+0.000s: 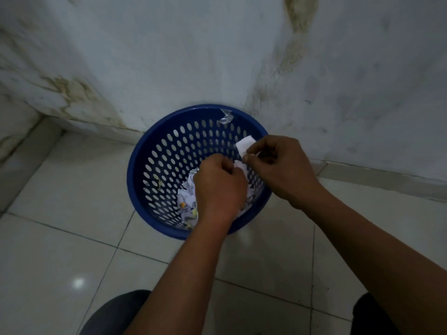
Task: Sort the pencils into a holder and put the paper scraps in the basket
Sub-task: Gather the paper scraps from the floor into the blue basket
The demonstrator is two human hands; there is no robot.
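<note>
A round blue perforated basket point(167, 151) stands on the tiled floor against the wall corner. Crumpled white paper scraps point(186, 199) lie at its bottom. Both hands hover over the basket's opening. My right hand point(278, 165) pinches a white paper scrap point(244, 144) between thumb and fingers above the right rim. My left hand point(219, 187) is closed in a fist, with the edge of another white paper piece point(239, 164) showing at its fingertips, close to the right hand's thumb. No pencils or holder are in view.
A stained white wall point(193, 56) rises right behind the basket. A bit of clear tape point(226, 117) clings to the basket's far rim. Glossy white floor tiles point(60, 238) spread around it. My dark-clothed knees point(113, 315) show at the bottom edge.
</note>
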